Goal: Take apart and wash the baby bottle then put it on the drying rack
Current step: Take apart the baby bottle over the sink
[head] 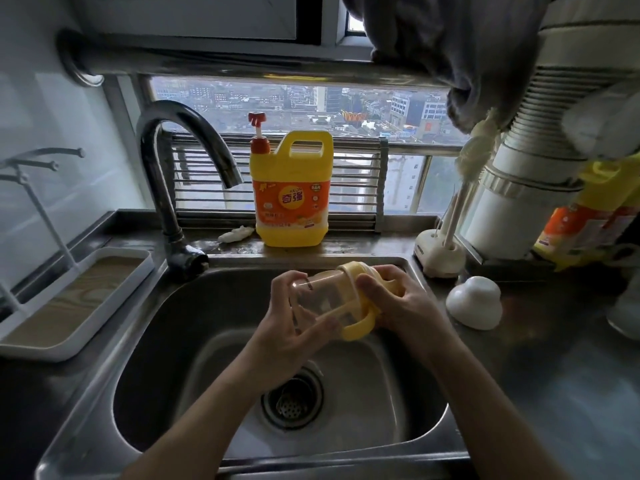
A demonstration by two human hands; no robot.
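I hold a baby bottle (322,299) sideways over the steel sink (194,317). Its body is clear and its collar with handles (360,323) is yellow. My left hand (294,327) wraps the clear body from the left. My right hand (391,306) grips the yellow collar end on the right. The teat end is hidden behind my right fingers. A white drying rack (69,299) with upright pegs and a wood-look tray stands on the counter at the left.
A yellow dish soap jug (292,192) with a red pump stands behind the sink. The curved faucet (180,174) rises at the back left. A white dome cap (474,303) and a bottle brush in its stand (440,251) sit on the right counter.
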